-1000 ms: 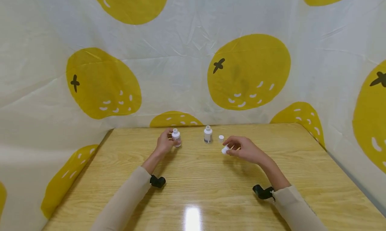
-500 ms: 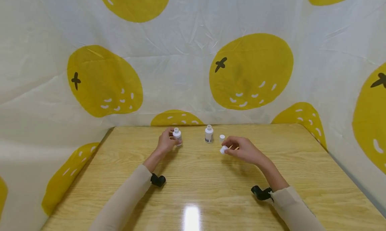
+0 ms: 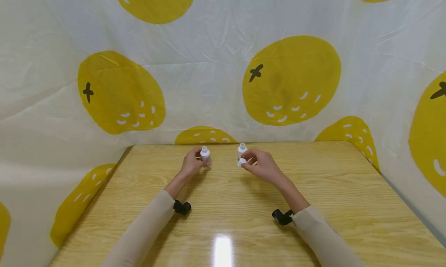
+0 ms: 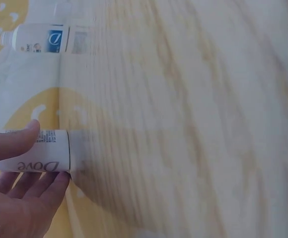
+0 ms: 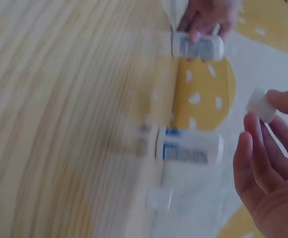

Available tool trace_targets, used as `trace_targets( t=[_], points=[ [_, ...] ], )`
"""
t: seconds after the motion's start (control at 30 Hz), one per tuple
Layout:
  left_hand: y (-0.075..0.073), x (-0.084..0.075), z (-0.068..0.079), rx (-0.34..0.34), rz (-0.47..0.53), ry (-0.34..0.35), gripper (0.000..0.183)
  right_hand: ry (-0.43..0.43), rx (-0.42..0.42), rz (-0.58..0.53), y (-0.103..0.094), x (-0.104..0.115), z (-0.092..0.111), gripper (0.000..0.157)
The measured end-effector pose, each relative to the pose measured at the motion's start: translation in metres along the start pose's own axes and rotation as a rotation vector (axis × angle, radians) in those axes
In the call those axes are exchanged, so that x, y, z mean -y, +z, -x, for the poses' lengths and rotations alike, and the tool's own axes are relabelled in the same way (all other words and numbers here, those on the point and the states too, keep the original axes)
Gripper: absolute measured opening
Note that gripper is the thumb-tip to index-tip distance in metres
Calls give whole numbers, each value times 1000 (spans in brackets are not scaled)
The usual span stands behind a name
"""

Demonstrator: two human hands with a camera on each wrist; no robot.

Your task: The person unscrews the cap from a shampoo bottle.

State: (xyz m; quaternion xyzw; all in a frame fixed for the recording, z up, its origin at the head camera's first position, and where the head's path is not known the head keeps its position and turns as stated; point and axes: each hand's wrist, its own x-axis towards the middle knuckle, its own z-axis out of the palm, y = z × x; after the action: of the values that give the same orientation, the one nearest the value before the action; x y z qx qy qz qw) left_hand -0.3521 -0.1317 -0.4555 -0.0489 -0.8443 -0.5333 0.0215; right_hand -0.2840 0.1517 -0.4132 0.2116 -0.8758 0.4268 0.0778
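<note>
My left hand (image 3: 191, 164) grips a small white bottle (image 3: 205, 156) upright at the tabletop; its neck is uncovered, and the left wrist view shows "Dove" printed on its side. Thumb and fingers lie on opposite sides of it. Between thumb and fingertips my right hand (image 3: 263, 166) pinches a white bottle cap (image 5: 259, 105), held off the table. Behind that cap in the head view stands a second white bottle (image 3: 242, 148), also uncapped, partly covered by the right fingers. A second white cap (image 5: 159, 199) sits on the table beside it, hidden by my hand in the head view.
The light wooden table (image 3: 216, 205) ends at a white curtain (image 3: 202, 88) with yellow fruit prints, close behind the bottles. A black wrist camera (image 3: 182, 207) sits at the left cuff, another black camera (image 3: 282, 217) at the right cuff.
My right hand has moved left with the cap, from near the loose cap to in front of the second bottle. My left hand stays on its bottle.
</note>
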Motion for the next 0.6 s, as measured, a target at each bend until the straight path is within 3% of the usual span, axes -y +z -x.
trace_targets(
  t=[0.3, 0.6],
  points=[
    [-2, 2, -1, 12, 0, -5, 58, -20, 13, 150, 42, 17, -30, 21],
    [-3, 3, 1, 15, -6, 17, 52, 77, -30, 230, 74, 13, -52, 18]
  ],
)
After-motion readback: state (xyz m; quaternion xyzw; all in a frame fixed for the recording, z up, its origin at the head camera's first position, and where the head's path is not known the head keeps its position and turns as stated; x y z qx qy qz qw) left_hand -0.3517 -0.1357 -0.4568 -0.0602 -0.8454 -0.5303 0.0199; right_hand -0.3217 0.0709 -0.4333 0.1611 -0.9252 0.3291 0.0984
